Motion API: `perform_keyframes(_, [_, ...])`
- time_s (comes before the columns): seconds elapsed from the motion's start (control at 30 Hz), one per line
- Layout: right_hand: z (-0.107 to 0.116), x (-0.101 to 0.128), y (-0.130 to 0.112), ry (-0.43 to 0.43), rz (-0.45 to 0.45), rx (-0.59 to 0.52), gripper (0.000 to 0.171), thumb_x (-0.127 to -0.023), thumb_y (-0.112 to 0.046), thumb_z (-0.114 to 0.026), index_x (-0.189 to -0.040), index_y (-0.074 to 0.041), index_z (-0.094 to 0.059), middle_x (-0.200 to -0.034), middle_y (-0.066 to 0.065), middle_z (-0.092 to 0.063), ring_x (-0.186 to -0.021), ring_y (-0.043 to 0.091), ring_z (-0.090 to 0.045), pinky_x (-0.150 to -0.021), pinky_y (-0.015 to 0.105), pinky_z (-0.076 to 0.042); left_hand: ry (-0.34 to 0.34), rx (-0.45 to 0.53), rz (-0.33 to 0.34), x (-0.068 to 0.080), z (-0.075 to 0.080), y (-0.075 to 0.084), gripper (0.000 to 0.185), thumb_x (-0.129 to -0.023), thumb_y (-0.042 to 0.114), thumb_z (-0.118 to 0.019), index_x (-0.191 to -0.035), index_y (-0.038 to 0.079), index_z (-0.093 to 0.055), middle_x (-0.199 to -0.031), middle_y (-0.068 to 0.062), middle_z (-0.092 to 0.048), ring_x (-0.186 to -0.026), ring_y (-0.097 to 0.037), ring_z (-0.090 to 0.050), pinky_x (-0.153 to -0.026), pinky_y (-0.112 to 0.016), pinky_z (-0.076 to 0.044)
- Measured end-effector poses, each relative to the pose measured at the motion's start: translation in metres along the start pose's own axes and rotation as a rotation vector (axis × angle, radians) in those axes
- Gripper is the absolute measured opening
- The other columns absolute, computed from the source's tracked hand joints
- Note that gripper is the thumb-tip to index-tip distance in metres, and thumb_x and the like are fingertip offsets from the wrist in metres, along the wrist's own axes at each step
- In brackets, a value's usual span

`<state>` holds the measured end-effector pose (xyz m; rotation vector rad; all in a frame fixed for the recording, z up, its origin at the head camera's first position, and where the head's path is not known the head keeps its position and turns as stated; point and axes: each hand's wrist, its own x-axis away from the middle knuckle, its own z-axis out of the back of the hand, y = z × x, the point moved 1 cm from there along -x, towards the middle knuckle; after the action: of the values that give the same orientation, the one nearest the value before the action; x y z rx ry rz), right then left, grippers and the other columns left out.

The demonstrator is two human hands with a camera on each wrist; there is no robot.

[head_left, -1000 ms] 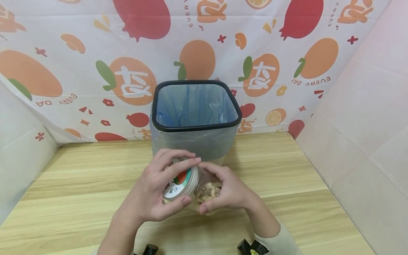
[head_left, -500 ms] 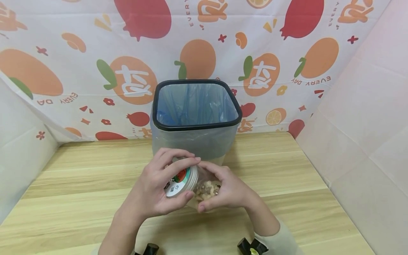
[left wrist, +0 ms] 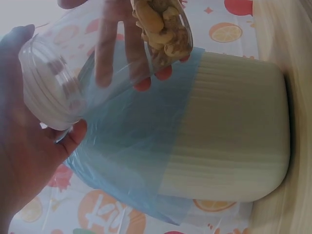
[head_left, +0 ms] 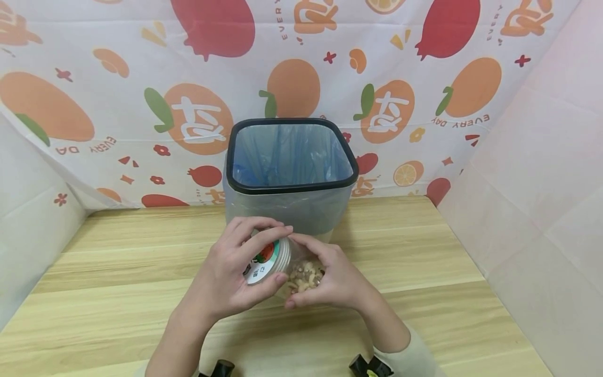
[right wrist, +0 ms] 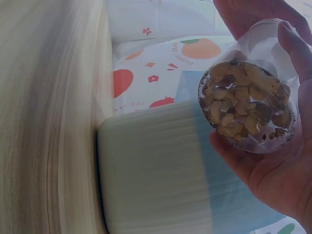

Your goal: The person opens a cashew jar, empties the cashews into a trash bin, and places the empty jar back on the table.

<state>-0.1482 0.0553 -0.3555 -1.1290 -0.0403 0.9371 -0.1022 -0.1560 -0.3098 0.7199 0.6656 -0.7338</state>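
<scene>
Bright, even, soft-shadowed light; head view sharp, wrist views hazy, blurred and edge-warped.

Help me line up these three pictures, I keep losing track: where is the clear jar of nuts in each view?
Head: the jar sits at lower centre, held between both hands just in front of the bin.
Left wrist: the jar fills the upper left, its capped end at the left and the nuts at top centre.
Right wrist: the jar is at upper right, its base facing the camera.
Shared landmark: the bin with its blue liner.
</scene>
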Motion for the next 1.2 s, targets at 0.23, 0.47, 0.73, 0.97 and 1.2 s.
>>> perform_keyframes(0.23, [0.0039,0.0015,0.0043,-0.064,-0.025,-0.092,0.088,-0.071,-0.054,-0.086,-0.145,-0.023,-0.049,-0.128,-0.002,-0.065,-0.111,0.021,-0.064,-0.093,0.035,-0.054,-0.030,0.053,-0.073,-0.0018,0.0016,0.0027,0.053,-0.094,0.053,-0.059,-0.133,0.018,-0.064,-0.129,-0.003,-0.061,-0.115,-0.022,-0.053,-0.087,-0.034,-0.047])
perform_keyframes(0.47, [0.0049,0.0039,0.0033,-0.145,0.002,-0.171,0.092,-0.074,-0.064,-0.077,-0.147,-0.016,-0.047,-0.125,0.008,-0.065,-0.109,0.018,-0.065,-0.091,0.036,-0.056,-0.017,0.117,-0.106,-0.0015,0.0021,0.0041,0.051,-0.092,0.050,-0.061,-0.127,0.013,-0.067,-0.123,-0.004,-0.062,-0.109,-0.020,-0.053,-0.085,-0.027,-0.044])
perform_keyframes(0.73, [0.0039,0.0030,0.0033,-0.133,0.009,-0.180,0.092,-0.074,-0.061,-0.079,-0.148,-0.018,-0.046,-0.128,0.005,-0.065,-0.111,0.021,-0.065,-0.093,0.036,-0.055,0.016,0.110,-0.116,-0.0029,0.0017,0.0032,0.050,-0.092,0.050,-0.063,-0.126,0.014,-0.068,-0.120,-0.005,-0.063,-0.105,-0.019,-0.054,-0.082,-0.024,-0.044])
perform_keyframes(0.97, [0.0010,0.0013,0.0008,-0.059,-0.017,-0.140,0.090,-0.069,-0.051,-0.088,-0.146,-0.027,-0.048,-0.132,-0.005,-0.064,-0.113,0.019,-0.064,-0.094,0.035,-0.054,0.021,0.040,-0.055,-0.0015,0.0012,0.0004,0.050,-0.092,0.052,-0.062,-0.127,0.017,-0.067,-0.122,-0.003,-0.063,-0.107,-0.019,-0.055,-0.083,-0.024,-0.045])
perform_keyframes(1.2, [0.0004,0.0011,0.0002,-0.018,-0.005,-0.073,0.091,-0.068,-0.031,-0.093,-0.147,-0.023,-0.047,-0.131,-0.002,-0.064,-0.110,0.016,-0.066,-0.091,0.033,-0.056,-0.021,-0.018,0.030,0.0023,0.0016,-0.0009,0.049,-0.086,0.041,-0.071,-0.131,0.023,-0.065,-0.127,0.002,-0.061,-0.111,-0.016,-0.053,-0.080,-0.029,-0.049])
